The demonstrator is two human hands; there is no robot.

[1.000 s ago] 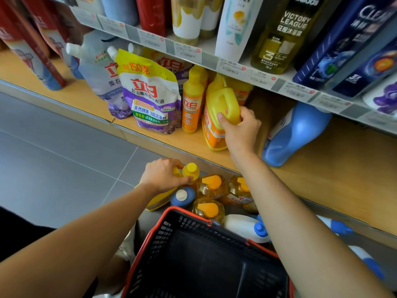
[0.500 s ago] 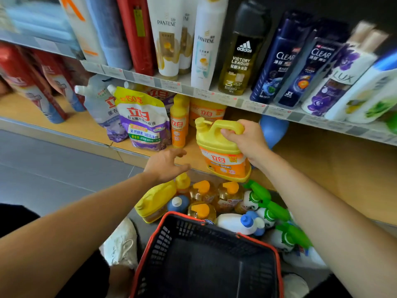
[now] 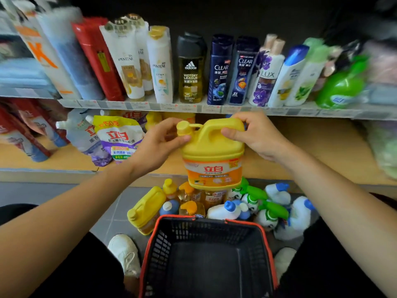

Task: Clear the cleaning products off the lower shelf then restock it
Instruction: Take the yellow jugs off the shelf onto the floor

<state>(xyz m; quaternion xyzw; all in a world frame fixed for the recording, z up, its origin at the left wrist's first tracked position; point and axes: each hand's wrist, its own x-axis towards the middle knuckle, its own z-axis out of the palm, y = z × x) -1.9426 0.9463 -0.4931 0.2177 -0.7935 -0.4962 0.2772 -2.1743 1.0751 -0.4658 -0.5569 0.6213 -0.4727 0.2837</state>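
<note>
The yellow jug (image 3: 212,155) hangs in mid-air in front of the lower shelf (image 3: 311,151), upright, with its base just above the heap of bottles on the floor (image 3: 53,194) and beyond the far rim of the basket (image 3: 193,217). The right hand (image 3: 255,136) has its fingers curled over the moulded handle and its thumb on the near face. The left hand (image 3: 156,145) closes round the capped neck, thumb under the cap and fingers behind it. The step looks like lifting this jug clear of the shelf to set it down with the rest. To do it well, the weight should ride on the handle grip, since a full jug is heavy, while the left hand only steadies the neck and does not twist the cap. A free patch of floor is needed. Pump bottles (image 3: 189,207) stand right under the jug, a second jug (image 3: 146,209) lies on its side to the left, and spray bottles with green triggers (image 3: 264,203) crowd the right. Setting it on the pump heads could tip it or press soap out. Lowering it upright beside the lying jug, at the left edge of the heap, seems safest. On the shelf's left the refill pouches (image 3: 119,138) lean loosely and remain to be cleared.
</note>
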